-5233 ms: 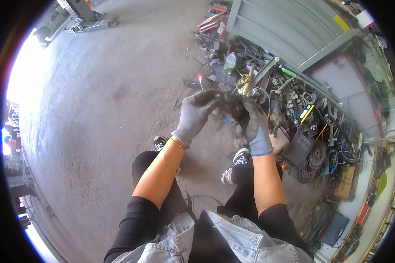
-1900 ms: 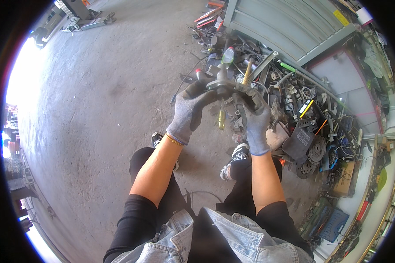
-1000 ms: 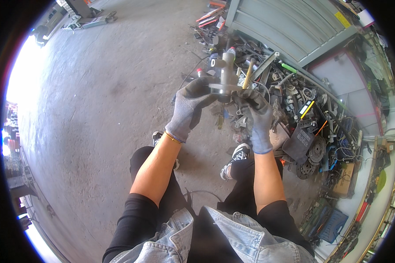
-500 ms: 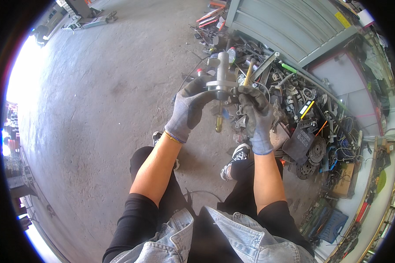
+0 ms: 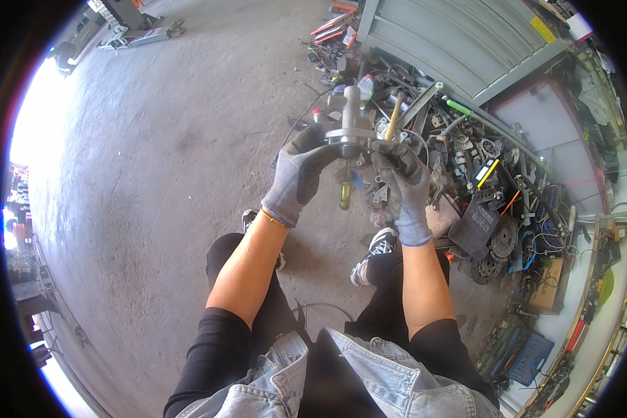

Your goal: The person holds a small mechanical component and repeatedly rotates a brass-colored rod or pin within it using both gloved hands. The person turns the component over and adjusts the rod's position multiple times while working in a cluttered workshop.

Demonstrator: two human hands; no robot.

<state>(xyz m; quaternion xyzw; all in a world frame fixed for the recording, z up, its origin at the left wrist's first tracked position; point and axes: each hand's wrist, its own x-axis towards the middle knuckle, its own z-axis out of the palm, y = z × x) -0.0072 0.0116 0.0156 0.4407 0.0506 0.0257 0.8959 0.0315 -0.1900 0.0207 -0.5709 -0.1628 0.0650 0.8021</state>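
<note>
Past the concrete floor [image 5: 181, 146] and the parts heap [image 5: 460, 150], my left grip [image 5: 296, 167] pinches the flange's left edge. My right grip [image 5: 406, 177] curls in at its right end; whether those fingers close on anything I can't tell. The grey flanged metal part [image 5: 352, 111] stands upright between them, so I'd keep the left firm and let the right work gently, minding the yellow-handled tool [image 5: 345, 195] showing below.

The part [image 5: 352, 104] looks like smooth, dull metal. The gloves [image 5: 292, 182] are cloth. The floor [image 5: 153, 223] looks rough. The bottle [image 5: 366, 85] is see-through plastic.
</note>
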